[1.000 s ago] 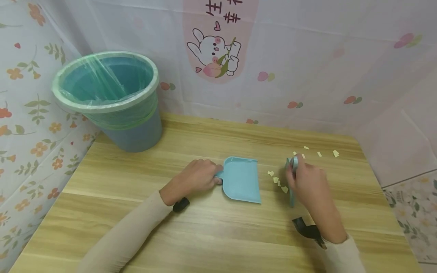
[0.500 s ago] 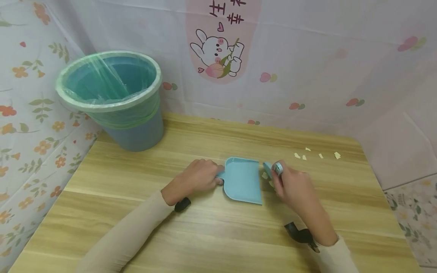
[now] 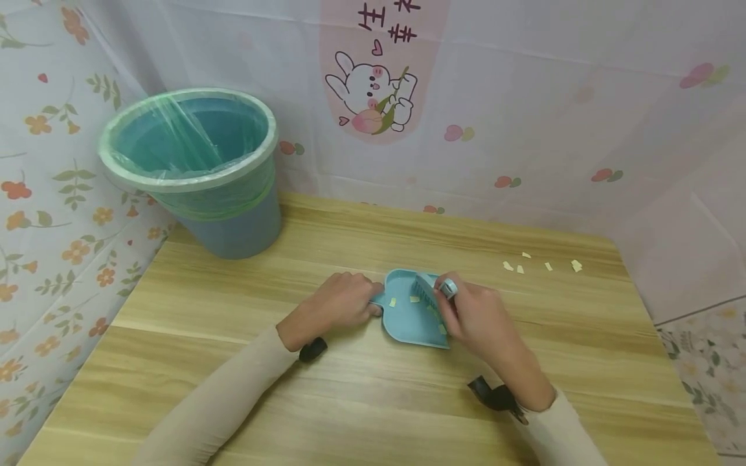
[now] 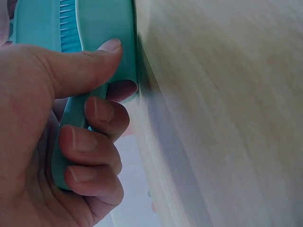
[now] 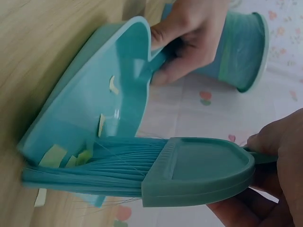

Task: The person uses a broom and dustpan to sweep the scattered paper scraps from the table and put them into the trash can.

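My left hand (image 3: 344, 299) grips the handle of a light-blue dustpan (image 3: 402, 329) lying on the wooden table. In the left wrist view its thumb presses on the pan's body (image 4: 106, 28) while the fingers curl round the handle. My right hand (image 3: 484, 317) holds a matching hand brush (image 5: 203, 163) by its handle, bristles down at the pan's front lip. Several pale yellow paper scraps (image 5: 53, 156) lie in the pan, some right against the bristles. One scrap (image 5: 40, 197) shows past the bristles, outside the lip in the right wrist view.
More scraps (image 3: 548, 266) lie scattered on the table (image 3: 350, 401) at the back right. At the back left stands a blue bin (image 3: 233, 223) with a green bag lining. Printed curtains (image 3: 524, 116) hang behind and to the left.
My right hand has swept the brush leftward from right of the scraps onto the dustpan, carrying the nearer scraps into it. My left hand and the dustpan stay in place.
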